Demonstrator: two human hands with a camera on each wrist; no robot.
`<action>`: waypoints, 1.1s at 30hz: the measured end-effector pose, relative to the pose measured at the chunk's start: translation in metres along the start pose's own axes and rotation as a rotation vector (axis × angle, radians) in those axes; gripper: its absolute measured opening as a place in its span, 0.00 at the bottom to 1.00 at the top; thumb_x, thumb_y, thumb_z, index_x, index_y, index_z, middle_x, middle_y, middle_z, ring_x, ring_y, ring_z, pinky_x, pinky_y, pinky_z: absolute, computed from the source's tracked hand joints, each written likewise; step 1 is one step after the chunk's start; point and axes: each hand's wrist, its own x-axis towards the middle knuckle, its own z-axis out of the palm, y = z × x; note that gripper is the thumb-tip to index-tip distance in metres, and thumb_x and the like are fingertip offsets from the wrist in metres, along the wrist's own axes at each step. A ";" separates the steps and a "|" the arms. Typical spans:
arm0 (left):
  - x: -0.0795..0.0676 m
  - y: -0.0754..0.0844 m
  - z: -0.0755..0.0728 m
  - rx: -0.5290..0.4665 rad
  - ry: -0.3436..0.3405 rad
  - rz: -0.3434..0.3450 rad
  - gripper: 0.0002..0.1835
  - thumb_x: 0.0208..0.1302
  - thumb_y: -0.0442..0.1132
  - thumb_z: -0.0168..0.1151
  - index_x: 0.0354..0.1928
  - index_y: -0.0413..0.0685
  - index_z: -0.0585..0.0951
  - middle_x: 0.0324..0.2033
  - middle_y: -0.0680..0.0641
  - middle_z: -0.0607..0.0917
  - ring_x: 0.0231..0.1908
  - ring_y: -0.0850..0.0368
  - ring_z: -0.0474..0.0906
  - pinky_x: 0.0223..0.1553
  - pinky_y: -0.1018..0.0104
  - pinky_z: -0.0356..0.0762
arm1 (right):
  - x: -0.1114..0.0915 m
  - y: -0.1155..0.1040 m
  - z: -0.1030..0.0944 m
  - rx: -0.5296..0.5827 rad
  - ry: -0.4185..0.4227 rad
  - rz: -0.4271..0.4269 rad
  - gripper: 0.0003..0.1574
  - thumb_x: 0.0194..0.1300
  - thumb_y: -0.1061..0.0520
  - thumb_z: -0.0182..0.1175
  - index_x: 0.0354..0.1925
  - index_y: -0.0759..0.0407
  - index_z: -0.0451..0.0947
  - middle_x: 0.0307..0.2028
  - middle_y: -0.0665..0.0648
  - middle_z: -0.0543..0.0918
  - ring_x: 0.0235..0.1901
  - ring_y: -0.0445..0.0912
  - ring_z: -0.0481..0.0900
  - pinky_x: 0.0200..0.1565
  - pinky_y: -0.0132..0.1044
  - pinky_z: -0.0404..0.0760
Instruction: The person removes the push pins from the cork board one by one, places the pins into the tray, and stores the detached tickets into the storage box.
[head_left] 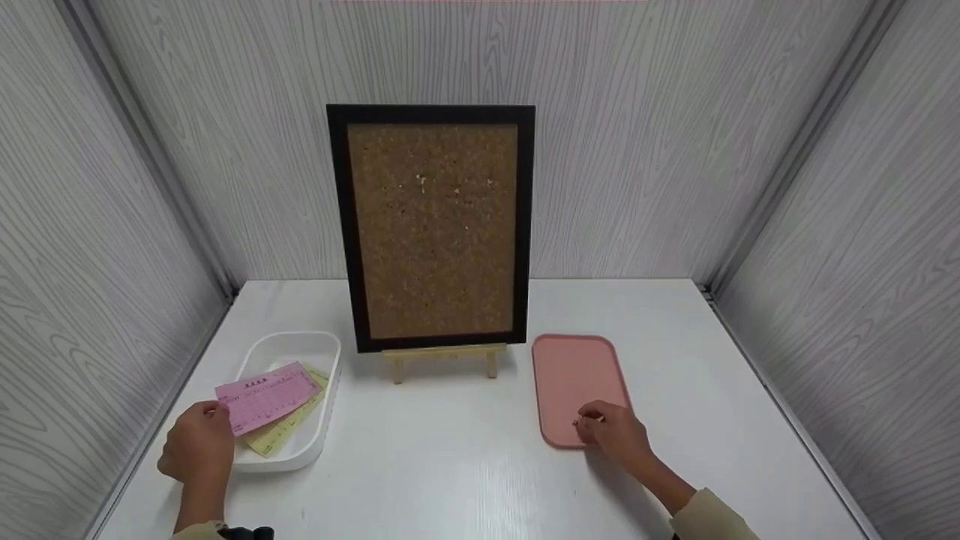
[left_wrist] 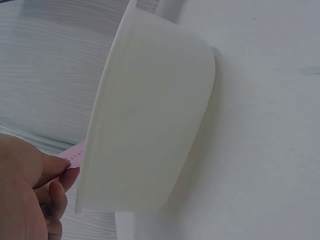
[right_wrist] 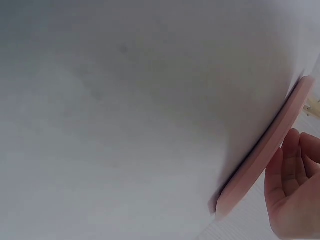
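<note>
My left hand (head_left: 199, 442) pinches the left edge of a pink printed paper slip (head_left: 271, 396) between thumb and fingers. That slip lies slanted over a yellow printed slip (head_left: 281, 429) in a white plastic basin (head_left: 300, 463). In the left wrist view the basin's wall (left_wrist: 150, 110) hides most of the pink paper. Over the near end of a pink tray (head_left: 574, 367), my right hand (head_left: 619, 439) has its fingers curled down, with a small pale object (head_left: 576, 422) at the fingertips, too small to name. The right wrist view shows the fingers (right_wrist: 291, 165) beside the tray's rim (right_wrist: 260, 155).
A black-framed cork board (head_left: 439, 232) stands upright on a small wooden easel (head_left: 444, 351) at the back middle, its surface pitted with small pale marks. The white table (head_left: 427, 465) is enclosed by grey wood-grain panels (head_left: 637, 150) at the back and both sides.
</note>
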 end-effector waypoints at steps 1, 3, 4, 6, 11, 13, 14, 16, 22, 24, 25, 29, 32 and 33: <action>0.001 0.000 0.001 0.004 -0.009 0.003 0.22 0.78 0.45 0.46 0.60 0.37 0.78 0.56 0.32 0.81 0.49 0.29 0.78 0.41 0.41 0.67 | 0.000 0.000 -0.001 -0.005 0.002 0.000 0.07 0.68 0.59 0.63 0.42 0.54 0.87 0.37 0.47 0.88 0.38 0.41 0.81 0.42 0.41 0.79; 0.001 0.001 0.002 0.001 -0.019 0.010 0.21 0.78 0.45 0.46 0.60 0.37 0.78 0.57 0.31 0.81 0.51 0.28 0.78 0.42 0.40 0.67 | 0.000 0.000 -0.001 -0.021 0.005 -0.006 0.08 0.68 0.59 0.62 0.42 0.55 0.87 0.38 0.47 0.89 0.40 0.42 0.82 0.44 0.43 0.79; 0.001 0.001 0.003 -0.004 -0.025 0.012 0.21 0.78 0.45 0.46 0.60 0.37 0.78 0.58 0.31 0.80 0.52 0.28 0.77 0.43 0.39 0.66 | 0.000 0.000 -0.002 -0.022 0.000 -0.006 0.08 0.68 0.59 0.62 0.42 0.55 0.87 0.38 0.47 0.89 0.39 0.42 0.82 0.44 0.43 0.79; 0.001 0.002 0.003 -0.009 -0.038 0.016 0.22 0.78 0.45 0.47 0.60 0.37 0.78 0.59 0.31 0.80 0.53 0.27 0.76 0.44 0.38 0.66 | 0.001 0.001 -0.003 -0.037 0.000 -0.002 0.08 0.68 0.59 0.62 0.42 0.54 0.87 0.39 0.47 0.89 0.39 0.42 0.82 0.43 0.43 0.79; 0.001 0.004 0.004 -0.010 -0.063 0.022 0.22 0.77 0.46 0.46 0.60 0.37 0.78 0.58 0.31 0.80 0.53 0.27 0.76 0.43 0.39 0.66 | 0.002 0.006 -0.005 -0.045 0.003 0.024 0.06 0.67 0.60 0.64 0.40 0.54 0.87 0.34 0.48 0.88 0.33 0.41 0.80 0.39 0.41 0.78; 0.001 0.003 0.004 -0.008 -0.069 0.018 0.23 0.77 0.47 0.47 0.60 0.37 0.78 0.58 0.31 0.80 0.53 0.28 0.77 0.43 0.40 0.66 | 0.001 0.007 -0.005 -0.036 -0.002 0.041 0.06 0.67 0.60 0.64 0.39 0.54 0.87 0.32 0.48 0.87 0.31 0.42 0.80 0.38 0.40 0.77; 0.001 0.002 0.004 -0.005 -0.069 0.015 0.24 0.77 0.47 0.47 0.60 0.37 0.78 0.59 0.31 0.80 0.53 0.28 0.76 0.43 0.40 0.66 | 0.000 0.007 -0.006 -0.030 -0.006 0.049 0.06 0.67 0.60 0.63 0.40 0.54 0.86 0.31 0.48 0.86 0.31 0.42 0.80 0.37 0.40 0.77; 0.001 -0.001 0.001 0.003 -0.067 0.003 0.24 0.77 0.48 0.47 0.61 0.37 0.77 0.59 0.32 0.80 0.54 0.28 0.76 0.43 0.40 0.66 | -0.001 0.006 -0.006 -0.022 -0.015 0.064 0.06 0.67 0.60 0.63 0.40 0.54 0.86 0.32 0.48 0.87 0.31 0.42 0.81 0.37 0.39 0.77; -0.001 -0.006 -0.008 -0.001 -0.057 -0.018 0.25 0.78 0.48 0.47 0.64 0.37 0.75 0.61 0.33 0.79 0.56 0.29 0.75 0.44 0.41 0.65 | -0.001 0.004 -0.013 -0.049 0.007 0.065 0.10 0.68 0.59 0.61 0.45 0.55 0.86 0.41 0.52 0.88 0.35 0.44 0.80 0.38 0.40 0.77; -0.002 -0.005 -0.009 -0.009 -0.051 -0.013 0.24 0.78 0.49 0.47 0.64 0.38 0.75 0.61 0.33 0.79 0.56 0.29 0.75 0.42 0.42 0.64 | 0.000 0.005 -0.017 -0.057 0.017 0.066 0.11 0.68 0.59 0.60 0.47 0.56 0.86 0.43 0.53 0.87 0.36 0.44 0.80 0.37 0.40 0.77; -0.002 -0.004 -0.009 -0.012 -0.047 -0.007 0.24 0.78 0.49 0.47 0.64 0.38 0.75 0.61 0.33 0.79 0.56 0.30 0.76 0.42 0.43 0.64 | 0.001 0.006 -0.019 -0.060 0.024 0.067 0.12 0.68 0.58 0.60 0.48 0.56 0.85 0.44 0.54 0.87 0.36 0.45 0.80 0.37 0.40 0.77; -0.011 0.005 -0.005 -0.029 -0.036 0.056 0.24 0.78 0.49 0.47 0.65 0.41 0.75 0.59 0.35 0.81 0.54 0.32 0.78 0.40 0.45 0.64 | 0.001 0.007 -0.027 -0.055 0.044 0.065 0.13 0.70 0.57 0.59 0.49 0.57 0.85 0.44 0.54 0.87 0.37 0.46 0.81 0.35 0.39 0.76; -0.022 0.017 0.002 -0.054 -0.036 0.153 0.24 0.78 0.50 0.47 0.66 0.43 0.75 0.58 0.37 0.82 0.54 0.34 0.78 0.43 0.44 0.66 | 0.001 0.003 -0.027 -0.039 0.066 0.051 0.14 0.72 0.53 0.60 0.50 0.57 0.84 0.44 0.54 0.87 0.39 0.46 0.81 0.36 0.39 0.76; -0.027 0.023 0.005 -0.066 -0.039 0.190 0.24 0.78 0.50 0.47 0.66 0.44 0.75 0.58 0.37 0.83 0.54 0.36 0.79 0.44 0.43 0.67 | 0.000 0.002 -0.027 -0.031 0.076 0.037 0.15 0.73 0.51 0.59 0.51 0.57 0.84 0.45 0.54 0.87 0.40 0.47 0.81 0.36 0.39 0.77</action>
